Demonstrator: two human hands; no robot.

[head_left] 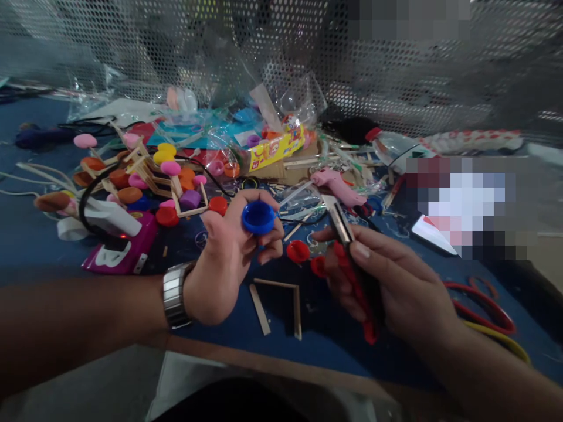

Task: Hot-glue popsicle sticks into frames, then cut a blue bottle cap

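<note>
A small round blue cap (258, 218) rests in the fingers of my left hand (229, 258), its hollow side facing me. My right hand (396, 281) is wrapped round a red and black utility knife (358, 266), its metal blade pointing up and to the left. Between the hands, two red caps (298, 251) lie on the blue table. Below them are thin wooden sticks (297, 310), two meeting at a corner and one lying apart at a slant. The blade and the blue cap do not touch.
A purple power strip (121, 249) with a white plug sits at left, beside stick pieces with coloured caps (169, 167). Behind are a pink glue gun (338, 186) and a yellow wrapper (277, 149). Red and yellow loops (484, 305) lie at right.
</note>
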